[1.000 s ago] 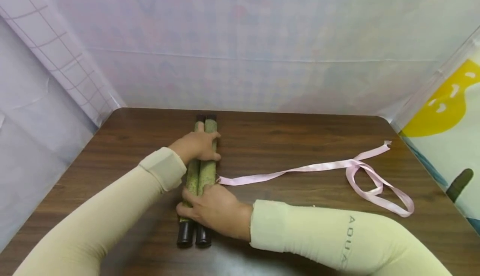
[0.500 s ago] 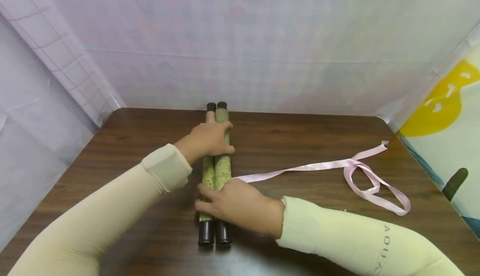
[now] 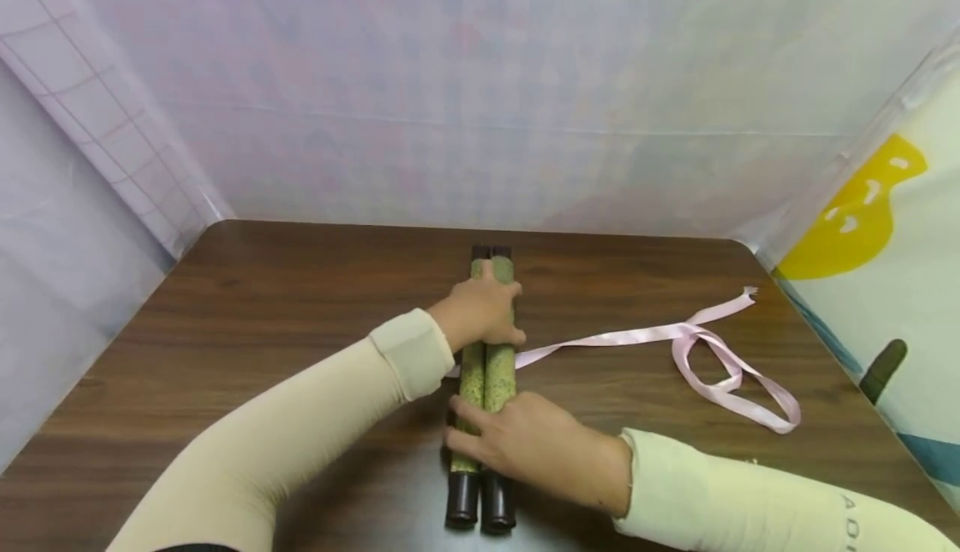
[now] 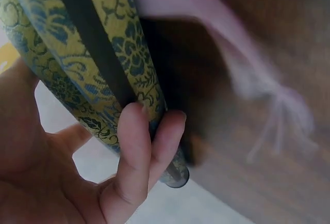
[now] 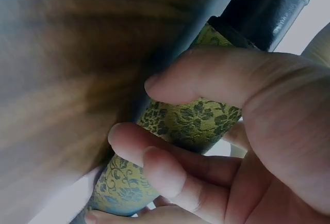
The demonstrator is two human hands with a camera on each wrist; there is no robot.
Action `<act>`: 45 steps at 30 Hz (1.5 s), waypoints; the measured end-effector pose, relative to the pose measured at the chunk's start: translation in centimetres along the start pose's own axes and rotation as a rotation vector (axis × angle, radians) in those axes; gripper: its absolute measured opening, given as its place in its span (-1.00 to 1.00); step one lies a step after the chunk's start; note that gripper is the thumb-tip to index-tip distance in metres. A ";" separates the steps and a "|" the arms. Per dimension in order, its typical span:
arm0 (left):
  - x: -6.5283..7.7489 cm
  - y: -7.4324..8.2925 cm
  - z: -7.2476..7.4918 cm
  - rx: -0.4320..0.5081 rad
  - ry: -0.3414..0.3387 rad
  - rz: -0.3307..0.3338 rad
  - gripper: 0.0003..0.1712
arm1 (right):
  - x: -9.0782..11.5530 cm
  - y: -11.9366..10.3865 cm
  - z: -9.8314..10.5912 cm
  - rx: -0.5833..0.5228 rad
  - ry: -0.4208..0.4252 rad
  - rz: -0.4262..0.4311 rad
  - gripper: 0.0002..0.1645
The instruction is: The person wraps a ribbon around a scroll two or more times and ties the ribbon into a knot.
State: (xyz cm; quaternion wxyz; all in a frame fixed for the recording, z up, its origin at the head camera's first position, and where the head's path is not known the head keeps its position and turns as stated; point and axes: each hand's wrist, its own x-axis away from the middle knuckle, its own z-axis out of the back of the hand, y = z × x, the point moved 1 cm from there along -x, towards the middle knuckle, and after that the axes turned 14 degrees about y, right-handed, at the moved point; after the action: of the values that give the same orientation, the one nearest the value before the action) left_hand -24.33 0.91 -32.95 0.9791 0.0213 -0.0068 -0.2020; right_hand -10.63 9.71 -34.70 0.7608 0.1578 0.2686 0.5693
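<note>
A hand scroll [image 3: 499, 377], rolled into two parallel rolls of green-gold brocade with dark end knobs [image 3: 462, 498], lies lengthwise mid-table. My left hand [image 3: 480, 310] grips both rolls near the far end. Closer to me, my right hand [image 3: 540, 444] holds the rolls across their near part. Floral cloth [image 4: 129, 48] shows beside the left fingers in the left wrist view, and patterned cloth [image 5: 196, 121] between the right fingers in the right wrist view. A pink ribbon [image 3: 622, 337] passes under the scroll; a bit of it peeks out on the left side.
The ribbon's loop [image 3: 720, 385] and one frayed end lie on the right of the brown wooden table [image 3: 300, 285]. A pale curtain [image 3: 480, 118] hangs behind the far edge, with more sheets at both sides.
Both hands have carried the scroll to the right. Its far end rose, then came down again. The ribbon's left end, formerly beside the scroll, now lies beneath it and shows on its left.
</note>
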 end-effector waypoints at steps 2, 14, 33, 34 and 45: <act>-0.1 0.2 -0.4 -0.006 -0.007 -0.004 -0.05 | 0.3 -0.1 0.0 -0.001 -0.034 -0.001 -0.36; 0.0 -1.0 1.1 0.020 -0.040 -0.105 -0.23 | 1.3 3.8 -0.3 -0.551 -0.154 -0.231 -0.15; 7.4 -4.4 0.4 0.066 -0.025 -0.203 -0.73 | 1.4 4.0 -2.2 -0.584 -0.042 -0.433 -0.31; 7.3 -4.4 0.4 0.069 -0.021 -0.211 -0.77 | 1.4 4.0 -2.3 -0.570 -0.031 -0.429 -0.32; 7.1 -4.4 -0.1 0.057 -0.005 -0.214 -0.88 | 1.1 3.8 -3.0 -0.555 0.009 -0.446 -0.32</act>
State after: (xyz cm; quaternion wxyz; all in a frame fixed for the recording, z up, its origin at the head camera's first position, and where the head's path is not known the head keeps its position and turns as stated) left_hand -19.53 -5.94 -33.20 0.9509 0.0494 -0.0127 -0.3052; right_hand -15.18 11.71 -35.29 0.8790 -0.1202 0.1351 0.4411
